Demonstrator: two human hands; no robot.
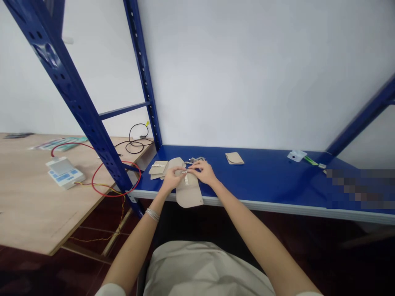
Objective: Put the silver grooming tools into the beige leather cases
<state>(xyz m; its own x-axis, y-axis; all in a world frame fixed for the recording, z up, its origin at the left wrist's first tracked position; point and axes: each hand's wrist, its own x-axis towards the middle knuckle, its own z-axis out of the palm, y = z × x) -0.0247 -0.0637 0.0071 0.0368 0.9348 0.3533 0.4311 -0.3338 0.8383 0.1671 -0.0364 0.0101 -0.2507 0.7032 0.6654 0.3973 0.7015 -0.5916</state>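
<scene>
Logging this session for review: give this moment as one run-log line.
left hand | right hand | both on beige pouch | surface: blue steel shelf

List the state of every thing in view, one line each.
Left hand: fingers at the metal piece.
Right hand: fingers at the same piece.
Metal piece: lying on the tan pouch.
Tan pouch: unfolded, overhanging the shelf edge.
Small pouch: folded, lying apart.
Red wire: slack, looped.

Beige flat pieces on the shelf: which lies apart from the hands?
The small folded beige piece, alone right of the right hand; the others lie by the left hand.
</scene>
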